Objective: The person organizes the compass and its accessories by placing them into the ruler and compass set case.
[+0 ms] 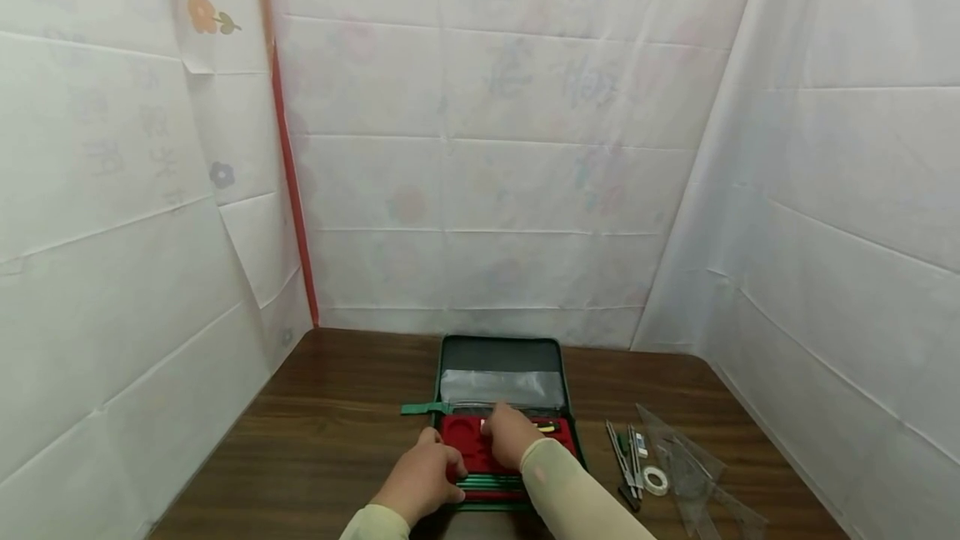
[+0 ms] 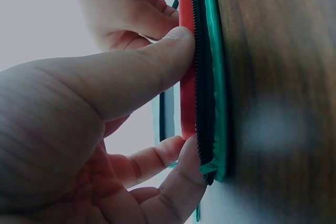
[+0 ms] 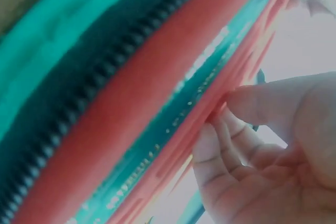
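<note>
Case [image 1: 501, 353], green-edged and spread open, is set on the brown table [image 1: 322, 419], its dark lid and clear pouch [image 1: 502, 388] lying toward 12 o'clock and its red tray [image 1: 461, 433] toward 6. The case's near left corner, at 7 o'clock, is touched by the left hand [image 1: 422, 477], whose thumb and fingertips are set wide apart along the edge; the outer fingers are cut off in the left wrist view. The tray's middle is covered by the right hand [image 1: 513, 436], its thumb and fingertips brought narrowly together; whether anything is pinched there cannot be told. A yellow-and-black tool [image 1: 547, 426] is seen at 2 o'clock in the tray, partly hidden by that hand, and green strips [image 1: 491, 482] are laid across it at 6 o'clock, their markings blurred in the right wrist view. At 4 o'clock from the case, slender tools [image 1: 622, 458], perhaps pens or compasses, are grouped near a white tape roll [image 1: 655, 481], with clear set squares [image 1: 686, 473] beside it, their outlines hard to trace against the wood.
</note>
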A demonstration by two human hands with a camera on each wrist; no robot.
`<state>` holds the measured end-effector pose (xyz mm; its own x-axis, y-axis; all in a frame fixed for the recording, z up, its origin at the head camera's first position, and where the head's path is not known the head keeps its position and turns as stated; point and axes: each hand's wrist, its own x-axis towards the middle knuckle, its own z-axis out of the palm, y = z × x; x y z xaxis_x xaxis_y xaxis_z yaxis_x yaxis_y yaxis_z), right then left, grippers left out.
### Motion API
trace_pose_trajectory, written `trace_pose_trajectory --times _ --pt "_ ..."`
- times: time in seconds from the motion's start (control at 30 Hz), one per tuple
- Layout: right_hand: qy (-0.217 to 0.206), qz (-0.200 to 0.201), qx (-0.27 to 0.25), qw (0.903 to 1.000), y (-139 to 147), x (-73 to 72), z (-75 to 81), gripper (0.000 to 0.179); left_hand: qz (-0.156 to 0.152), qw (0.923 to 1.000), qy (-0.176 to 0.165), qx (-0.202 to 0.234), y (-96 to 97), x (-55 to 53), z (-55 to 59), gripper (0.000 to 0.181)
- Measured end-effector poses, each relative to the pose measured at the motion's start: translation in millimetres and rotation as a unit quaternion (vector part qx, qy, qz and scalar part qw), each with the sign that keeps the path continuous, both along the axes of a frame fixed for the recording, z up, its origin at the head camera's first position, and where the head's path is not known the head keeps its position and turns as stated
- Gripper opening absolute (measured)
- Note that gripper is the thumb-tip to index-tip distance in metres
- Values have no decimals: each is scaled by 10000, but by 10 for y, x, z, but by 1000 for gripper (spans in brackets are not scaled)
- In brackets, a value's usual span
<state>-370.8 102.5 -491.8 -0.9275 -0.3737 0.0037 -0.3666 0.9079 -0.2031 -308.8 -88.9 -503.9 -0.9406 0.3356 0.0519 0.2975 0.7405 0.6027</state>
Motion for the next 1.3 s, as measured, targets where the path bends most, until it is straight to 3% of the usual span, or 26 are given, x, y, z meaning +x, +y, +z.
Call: trace_pose_trajectory --times 0.17,0.4,0.67,0.8,0.93,1.1,1.3 --pt "160 255 582 9978 7 55 -1 32 28 10000 13 -18 11 -3 10 18" --pt "-190 179 528 9983 35 60 -25 37 37 10000 24 -74 24 -23 -18 19" --pt "365 355 859 9950 25 205 15 26 -19 10000 37 3 7 -41 -12 18" --pt "229 622 608 9959 140 319 47 30 12 10000 -49 -29 -7 -44 -1 17" --pt "138 751 7 9971 386 427 108 34 31 9999 -126 -16 -36 -51 6 17" --pt "489 465 -477 9966 757 471 198 24 20 9998 -168 67 -100 -82 -5 17" --pt "519 -404 -644 9958 1197 442 243 13 8 10000 -61 -1 -166 -116 -26 18"
